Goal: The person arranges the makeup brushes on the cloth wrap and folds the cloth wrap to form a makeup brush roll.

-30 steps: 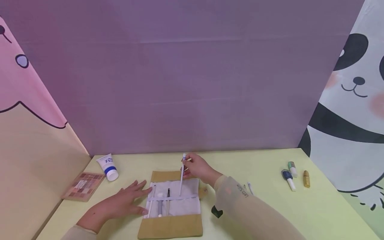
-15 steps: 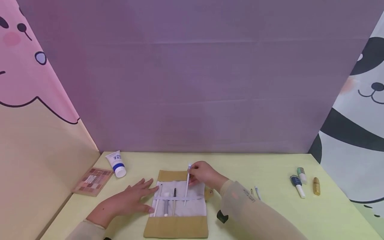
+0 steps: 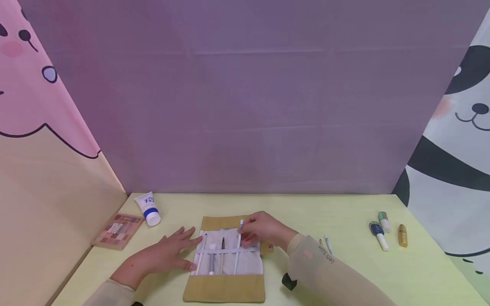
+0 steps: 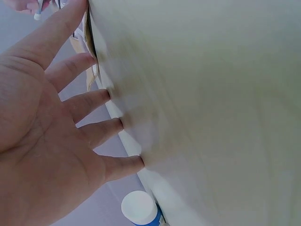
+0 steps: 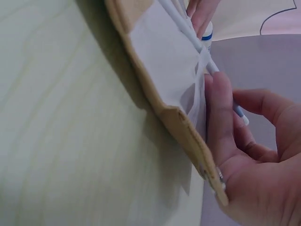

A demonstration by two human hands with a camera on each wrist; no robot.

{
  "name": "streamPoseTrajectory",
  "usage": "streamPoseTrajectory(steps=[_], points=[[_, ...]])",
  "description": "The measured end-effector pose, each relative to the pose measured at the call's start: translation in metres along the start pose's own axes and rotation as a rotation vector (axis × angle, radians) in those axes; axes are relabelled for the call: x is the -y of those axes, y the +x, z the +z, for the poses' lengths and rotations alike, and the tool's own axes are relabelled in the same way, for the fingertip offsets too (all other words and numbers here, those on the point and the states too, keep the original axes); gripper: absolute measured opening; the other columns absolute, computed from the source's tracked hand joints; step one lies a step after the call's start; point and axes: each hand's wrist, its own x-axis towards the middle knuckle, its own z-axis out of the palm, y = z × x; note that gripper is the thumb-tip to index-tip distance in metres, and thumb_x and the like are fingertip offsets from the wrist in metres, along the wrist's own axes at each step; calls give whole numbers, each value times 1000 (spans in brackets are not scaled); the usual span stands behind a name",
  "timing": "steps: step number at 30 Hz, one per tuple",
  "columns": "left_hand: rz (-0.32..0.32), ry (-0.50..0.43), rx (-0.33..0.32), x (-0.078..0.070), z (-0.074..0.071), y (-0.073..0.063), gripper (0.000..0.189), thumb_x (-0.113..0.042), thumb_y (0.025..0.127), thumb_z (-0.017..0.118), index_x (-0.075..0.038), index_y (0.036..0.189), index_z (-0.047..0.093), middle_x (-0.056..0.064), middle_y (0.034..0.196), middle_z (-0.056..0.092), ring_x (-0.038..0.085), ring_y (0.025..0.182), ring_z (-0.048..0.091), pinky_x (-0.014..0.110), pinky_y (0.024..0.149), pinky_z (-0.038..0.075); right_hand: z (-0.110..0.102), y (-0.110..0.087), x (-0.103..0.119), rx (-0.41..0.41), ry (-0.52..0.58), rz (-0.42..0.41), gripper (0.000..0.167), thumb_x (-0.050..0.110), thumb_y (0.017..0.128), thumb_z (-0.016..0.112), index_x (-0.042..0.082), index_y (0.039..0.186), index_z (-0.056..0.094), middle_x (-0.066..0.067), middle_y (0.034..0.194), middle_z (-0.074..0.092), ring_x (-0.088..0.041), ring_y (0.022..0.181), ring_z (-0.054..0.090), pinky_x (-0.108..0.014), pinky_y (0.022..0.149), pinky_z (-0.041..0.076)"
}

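Note:
A tan roll-up pouch (image 3: 223, 290) with a white lining and a thin elastic strap (image 3: 249, 250) lies unrolled on the table. My right hand (image 3: 265, 229) pinches the upper end of a slim white pen (image 3: 236, 260), which runs under the strap toward the lower flap. In the right wrist view, the pen (image 5: 181, 23) passes beneath the strap and its blue-grey end shows by my thumb. My left hand (image 3: 174, 250) rests with fingers spread at the pouch's left edge. Inside lie a white stick (image 3: 200, 259), a grey-and-white tube (image 3: 212, 261) and a dark-tipped brush (image 3: 222, 255).
At the back left are a white-and-blue squeeze tube (image 3: 148, 208) and an eyeshadow palette (image 3: 118, 231). A blue nail polish bottle (image 3: 377, 229), a green-and-white bottle (image 3: 383, 221) and a gold bottle (image 3: 403, 236) lie at right. A small white-and-blue stick (image 3: 328, 244) lies behind my right sleeve.
My right hand has moved down toward the pouch, sliding the white pen under the strap to the lower flap. The left hand stays at the pouch's edge. The head view has shifted slightly.

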Motion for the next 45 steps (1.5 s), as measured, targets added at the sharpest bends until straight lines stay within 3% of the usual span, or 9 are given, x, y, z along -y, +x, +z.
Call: streamPoseTrajectory(steps=[6,11,15,23,29,37,45], points=[[8,7,-7,1,1,-2,84,-50,87,83,-13,157,55,28,173,32,63,160,17,92,115,11,3,-4,-4,35,-93,19,15,16,95,77,2,92,75,-4,79,74,-13,68,66,-22,61,58],[9,4,-10,1,1,-3,84,-50,87,83,-13,157,54,28,173,32,63,160,17,92,115,11,5,-4,-5,8,-141,22,24,26,101,71,4,92,76,-2,80,72,-13,69,63,-22,58,53],[7,0,-11,0,1,-4,84,-49,87,83,-13,157,55,29,173,32,63,159,17,92,115,11,9,-6,-4,-27,-204,25,26,26,101,71,4,88,76,-1,75,69,-12,64,58,-21,56,49],[5,-1,-3,-2,0,-3,84,-50,87,83,-14,157,54,27,173,31,62,160,17,92,115,10,20,-12,-5,-79,-386,0,25,20,92,77,5,72,75,5,59,56,-7,53,40,-20,49,30],[-1,-6,6,-4,-1,-1,84,-49,87,83,-14,158,54,28,173,31,62,160,16,91,116,10,21,-14,-6,-93,-428,-20,26,19,92,77,5,70,74,5,59,56,-8,52,41,-20,51,33],[-10,-8,8,-4,-1,-1,84,-48,87,83,-14,158,54,26,174,30,60,162,15,90,117,10,19,-15,-6,-69,-375,-10,27,18,94,79,4,71,75,3,59,58,-8,50,41,-19,49,36],[-14,-11,6,-3,-1,-3,83,-48,87,84,-15,158,54,26,174,30,61,161,15,90,117,10,18,-15,-6,-49,-390,-17,28,24,94,79,5,73,79,2,60,65,-8,52,47,-18,49,39]])
